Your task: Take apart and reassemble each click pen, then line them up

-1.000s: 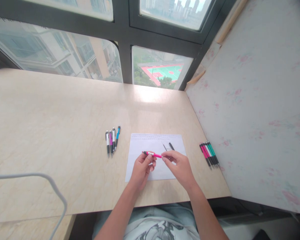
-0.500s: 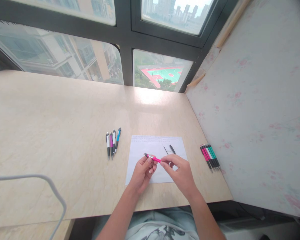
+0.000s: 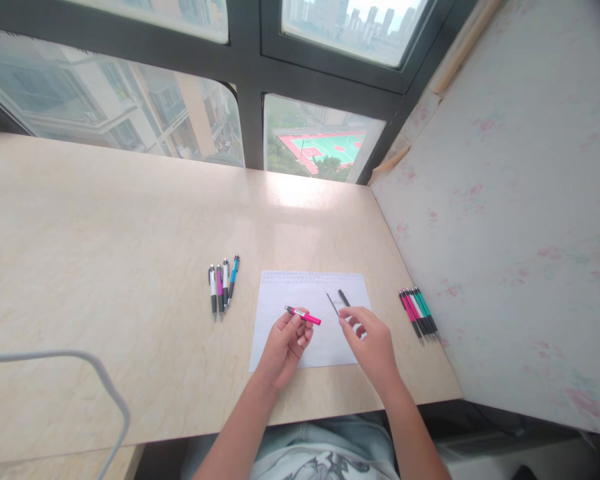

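My left hand (image 3: 286,343) is closed on a pink pen barrel (image 3: 303,315), held level above a white sheet of paper (image 3: 290,293). My right hand (image 3: 370,340) hovers to the right of the barrel, apart from it, with fingers loosely curled near two small dark pen parts on the paper: a thin refill (image 3: 333,303) and a short black tip piece (image 3: 344,297). Whether the right fingers hold anything is hidden.
Several pens (image 3: 223,283) lie side by side left of the paper. Another row of pink, white and green pens (image 3: 419,312) lies near the table's right edge by the wall. A grey wire loop (image 3: 80,373) sits front left. Windows run along the back.
My right hand has let go of the pink barrel's end and drawn away to the right. The left hand keeps the barrel in about the same spot.
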The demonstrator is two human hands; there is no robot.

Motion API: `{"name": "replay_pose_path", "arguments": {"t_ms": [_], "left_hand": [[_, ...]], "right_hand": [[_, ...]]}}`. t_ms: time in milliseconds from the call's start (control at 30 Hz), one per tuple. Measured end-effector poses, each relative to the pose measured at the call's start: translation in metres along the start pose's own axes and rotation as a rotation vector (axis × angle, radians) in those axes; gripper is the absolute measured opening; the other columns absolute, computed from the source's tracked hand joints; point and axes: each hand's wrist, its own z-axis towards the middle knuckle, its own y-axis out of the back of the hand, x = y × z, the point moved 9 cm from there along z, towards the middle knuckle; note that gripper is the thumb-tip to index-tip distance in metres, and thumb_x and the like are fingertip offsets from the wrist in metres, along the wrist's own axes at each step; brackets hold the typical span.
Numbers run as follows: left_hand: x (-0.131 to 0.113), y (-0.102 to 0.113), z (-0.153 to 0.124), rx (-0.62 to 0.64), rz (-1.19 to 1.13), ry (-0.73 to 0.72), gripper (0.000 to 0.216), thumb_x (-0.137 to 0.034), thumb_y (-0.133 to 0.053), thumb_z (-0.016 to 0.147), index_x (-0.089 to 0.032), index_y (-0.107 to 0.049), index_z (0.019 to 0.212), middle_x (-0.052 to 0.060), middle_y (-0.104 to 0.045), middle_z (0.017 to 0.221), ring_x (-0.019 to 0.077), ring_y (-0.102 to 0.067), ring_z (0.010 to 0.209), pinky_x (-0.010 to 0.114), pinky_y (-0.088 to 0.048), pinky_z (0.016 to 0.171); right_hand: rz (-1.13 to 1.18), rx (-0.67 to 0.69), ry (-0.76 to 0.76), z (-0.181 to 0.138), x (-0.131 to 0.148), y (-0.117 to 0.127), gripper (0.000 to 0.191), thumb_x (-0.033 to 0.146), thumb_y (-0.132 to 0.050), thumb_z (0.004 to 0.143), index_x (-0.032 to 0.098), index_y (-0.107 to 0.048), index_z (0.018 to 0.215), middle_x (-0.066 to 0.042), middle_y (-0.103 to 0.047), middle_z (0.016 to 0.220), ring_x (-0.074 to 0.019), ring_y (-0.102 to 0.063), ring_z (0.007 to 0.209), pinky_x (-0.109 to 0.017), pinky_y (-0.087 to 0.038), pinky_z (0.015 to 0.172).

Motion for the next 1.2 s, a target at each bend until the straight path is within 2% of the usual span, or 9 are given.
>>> {"name": "replay_pose_path", "arguments": {"t_ms": [100,200,367,533,633,800,967,1067,1200], "left_hand": [[0.0,0.001,0.001,0.003,-0.028,-0.002,0.023,-0.025,-0.077,0.077,-0.011,-0.067,0.093,0.005,-0.064,0.075,0.0062,-0.053,0.061,0.014,-0.042,0.053],[0.0,0.001,0.001,-0.003,-0.029,-0.008,0.024,-0.025,-0.078,0.076,-0.011,-0.067,0.092,0.005,-0.064,0.074,0.006,-0.053,0.061,0.014,-0.043,0.053],[0.0,0.003,0.003,-0.029,-0.022,-0.011,0.026,-0.025,-0.079,0.074,-0.011,-0.067,0.093,0.005,-0.064,0.075,0.0058,-0.052,0.062,0.014,-0.043,0.054],[0.001,0.005,0.006,-0.056,-0.007,0.005,0.026,-0.024,-0.079,0.074,-0.01,-0.067,0.093,0.003,-0.062,0.074,0.0062,-0.053,0.063,0.014,-0.043,0.054],[0.001,0.004,0.006,-0.06,-0.004,0.003,0.025,-0.024,-0.078,0.074,-0.01,-0.067,0.093,0.004,-0.064,0.076,0.0064,-0.054,0.063,0.014,-0.044,0.054],[0.001,0.005,0.007,-0.059,-0.015,-0.004,0.026,-0.023,-0.079,0.074,-0.011,-0.066,0.093,0.005,-0.065,0.08,0.0067,-0.054,0.065,0.015,-0.045,0.055],[0.002,0.007,0.008,-0.062,-0.022,-0.006,0.024,-0.022,-0.078,0.075,-0.011,-0.066,0.093,0.004,-0.064,0.079,0.0064,-0.054,0.065,0.015,-0.044,0.055],[0.003,0.005,0.008,-0.046,-0.018,-0.008,0.024,-0.022,-0.077,0.076,-0.011,-0.066,0.094,0.004,-0.064,0.08,0.0065,-0.054,0.065,0.015,-0.044,0.056],[0.002,0.005,0.008,-0.053,-0.011,-0.018,0.025,-0.022,-0.078,0.075,-0.011,-0.066,0.094,0.003,-0.063,0.077,0.0067,-0.054,0.065,0.015,-0.044,0.056]], "right_hand": [[-0.295,0.023,-0.044,0.0,-0.026,-0.008,0.021,0.02,-0.051,0.086,0.019,-0.067,0.1,-0.007,-0.069,0.095,-0.0163,-0.062,0.068,-0.03,-0.048,0.065],[-0.477,0.081,-0.086,0.0,-0.035,-0.019,0.023,0.017,-0.052,0.086,0.02,-0.065,0.106,-0.007,-0.068,0.099,-0.0192,-0.064,0.079,-0.029,-0.045,0.065],[-0.595,0.132,-0.095,0.005,-0.029,-0.034,0.028,0.015,-0.053,0.088,0.022,-0.061,0.113,-0.008,-0.066,0.101,-0.0196,-0.065,0.085,-0.026,-0.04,0.061],[-0.631,0.154,-0.091,0.01,-0.029,-0.039,0.022,0.01,-0.05,0.086,0.022,-0.063,0.099,-0.006,-0.066,0.093,-0.0177,-0.063,0.08,-0.025,-0.036,0.057],[-0.558,0.17,-0.055,0.01,-0.028,-0.042,0.02,0.007,-0.051,0.082,0.021,-0.063,0.089,-0.005,-0.065,0.089,-0.019,-0.062,0.085,-0.025,-0.038,0.061],[-0.253,0.182,0.08,0.003,-0.016,-0.039,0.018,0.006,-0.051,0.076,0.02,-0.062,0.081,-0.003,-0.061,0.08,-0.0187,-0.059,0.082,-0.03,-0.044,0.076],[0.092,0.241,0.079,-0.009,-0.002,-0.022,0.013,0.015,-0.052,0.083,0.021,-0.063,0.082,-0.003,-0.065,0.084,-0.0167,-0.061,0.08,-0.028,-0.048,0.07],[0.188,0.236,0.017,-0.011,-0.005,-0.02,0.012,0.022,-0.054,0.085,0.021,-0.066,0.082,-0.004,-0.068,0.084,-0.017,-0.063,0.078,-0.028,-0.05,0.067],[0.227,0.119,-0.183,-0.013,-0.03,-0.029,0.018,0.029,-0.051,0.087,0.018,-0.065,0.092,-0.005,-0.07,0.079,-0.0178,-0.066,0.066,-0.028,-0.052,0.058]]}}
